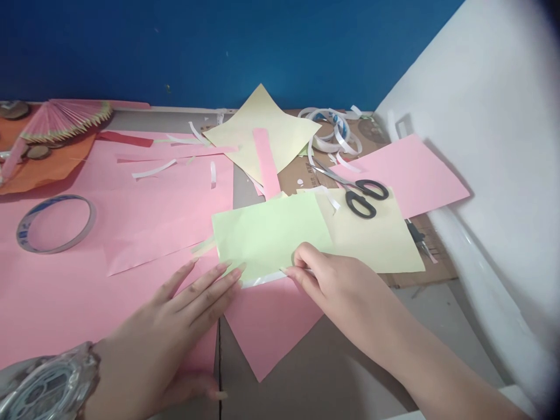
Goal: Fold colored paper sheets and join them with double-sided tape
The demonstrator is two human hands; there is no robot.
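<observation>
A light green sheet of paper (271, 233) lies in the middle, with a white strip of tape (265, 279) along its near edge. My left hand (188, 303) rests with fingers stretched over the sheet's near left corner and the left end of the strip. Thumb and forefinger of my right hand (319, 271) pinch the strip's right part at the edge. Under the green sheet, a pink sheet (269, 332) points its corner toward me. Black-handled scissors (361, 198) lie slightly open on a pale yellow sheet (371, 245) to the right.
A tape roll (56, 224) lies on large pink paper (166, 216) at left. A pleated pink fan (65, 119) sits on orange paper behind it. Curled white strips surround another tape roll (335, 131). A blue wall (196, 52) and a white panel (490, 128) bound the table.
</observation>
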